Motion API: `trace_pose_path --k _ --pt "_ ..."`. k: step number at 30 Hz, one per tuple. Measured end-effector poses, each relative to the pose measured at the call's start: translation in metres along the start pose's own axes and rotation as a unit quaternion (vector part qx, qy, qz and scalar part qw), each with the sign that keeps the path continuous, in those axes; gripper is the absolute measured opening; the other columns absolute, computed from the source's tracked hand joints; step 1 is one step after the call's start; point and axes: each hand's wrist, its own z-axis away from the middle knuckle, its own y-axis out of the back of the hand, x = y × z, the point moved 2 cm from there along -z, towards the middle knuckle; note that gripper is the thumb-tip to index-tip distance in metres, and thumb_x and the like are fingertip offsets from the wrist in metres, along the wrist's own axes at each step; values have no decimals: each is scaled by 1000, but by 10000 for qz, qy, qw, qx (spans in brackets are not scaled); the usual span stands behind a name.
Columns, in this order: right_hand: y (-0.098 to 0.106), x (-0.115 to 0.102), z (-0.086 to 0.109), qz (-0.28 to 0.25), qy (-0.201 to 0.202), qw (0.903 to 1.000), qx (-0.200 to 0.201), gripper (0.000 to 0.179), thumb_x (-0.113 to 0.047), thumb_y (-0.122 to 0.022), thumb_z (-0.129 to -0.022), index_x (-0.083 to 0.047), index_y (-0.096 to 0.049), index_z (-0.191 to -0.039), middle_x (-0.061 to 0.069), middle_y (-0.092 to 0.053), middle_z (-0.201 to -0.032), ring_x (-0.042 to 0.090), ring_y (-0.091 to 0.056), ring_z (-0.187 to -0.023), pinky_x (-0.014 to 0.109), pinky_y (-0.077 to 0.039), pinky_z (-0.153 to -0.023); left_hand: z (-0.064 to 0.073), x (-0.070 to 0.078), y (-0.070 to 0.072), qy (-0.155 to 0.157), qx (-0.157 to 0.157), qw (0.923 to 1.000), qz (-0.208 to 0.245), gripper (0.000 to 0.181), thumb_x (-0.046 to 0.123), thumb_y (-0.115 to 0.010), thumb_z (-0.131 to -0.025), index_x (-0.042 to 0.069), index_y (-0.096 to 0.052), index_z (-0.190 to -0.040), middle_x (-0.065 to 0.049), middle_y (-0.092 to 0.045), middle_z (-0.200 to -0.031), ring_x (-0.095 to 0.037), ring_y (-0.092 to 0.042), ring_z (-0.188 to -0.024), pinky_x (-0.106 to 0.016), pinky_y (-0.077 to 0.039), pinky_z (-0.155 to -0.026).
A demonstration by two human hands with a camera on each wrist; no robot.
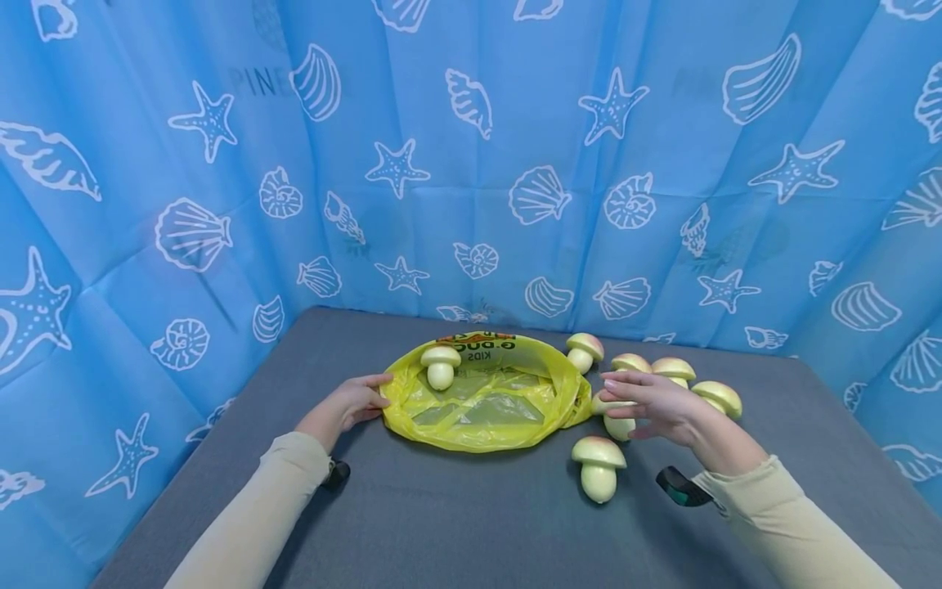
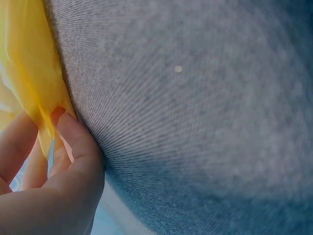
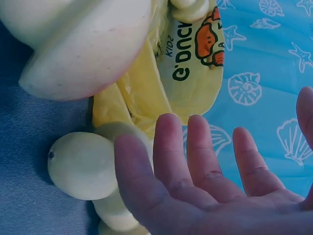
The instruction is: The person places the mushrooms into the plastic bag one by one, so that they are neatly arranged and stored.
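A yellow plastic bag (image 1: 471, 440) lies on the table with its mouth spread open, one toy mushroom (image 1: 441, 370) inside near its left rim. My left hand (image 1: 355, 402) pinches the bag's left edge; the left wrist view shows yellow plastic (image 2: 36, 58) between thumb and fingers. At the bag's right end, my right hand (image 1: 657, 409) hovers by a group of mushrooms, fingers extended and holding nothing. It partly hides a mushroom (image 1: 620, 427) below it. Another mushroom (image 1: 598, 470) lies nearer the front. In the right wrist view, a large mushroom (image 3: 83, 49) fills the upper left.
Several more mushrooms lie right of the bag, including one at the back (image 1: 585, 352) and one farther right (image 1: 717, 398). Dark grey cloth (image 1: 456, 523) covers the table. A blue curtain (image 1: 471, 164) with white shell prints hangs behind and to the sides.
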Motion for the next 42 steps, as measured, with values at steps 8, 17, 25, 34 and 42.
trace_pose_path --k 8,17,25,34,42 --pt "1 9 2 37 18 9999 -124 71 -38 -47 -106 4 -20 -157 29 -36 -155 49 -37 -140 70 -36 -104 1 -1 -3 -7 106 9999 -29 60 -6 -58 -96 7 -43 -152 -22 -34 -158 -33 -51 -127 -43 -46 -106" --pt "1 23 1 -46 -27 9996 -278 66 -34 -51 -105 2 -27 -156 28 -32 -158 51 -36 -140 77 -31 -102 1 -1 -4 31 81 10000 -36 60 -6 -59 -96 7 -43 -152 -22 -34 -159 -34 -48 -132 -43 -46 -106" --pt "0 34 -1 128 -97 9986 -512 66 -29 -52 -104 1 -25 -156 28 -27 -160 50 -37 -139 78 -32 -100 1 0 -4 124 97 9999 1 59 -6 -59 -96 7 -44 -152 -21 -33 -159 -32 -47 -134 -42 -46 -106" --pt "-4 43 0 222 -32 9964 -813 68 -24 -56 -103 3 -24 -156 31 -26 -159 52 -29 -143 70 -40 -99 0 -1 -3 84 43 10000 -12 60 -5 -58 -97 8 -43 -153 -21 -33 -159 -32 -49 -129 -43 -44 -108" --pt "-7 48 -1 286 -84 9955 -904 71 -24 -59 -101 2 -23 -157 33 -25 -158 56 -22 -143 71 -39 -99 1 -2 -3 85 -9 10000 0 60 -5 -58 -97 8 -42 -153 -21 -33 -158 -30 -50 -124 -43 -44 -107"
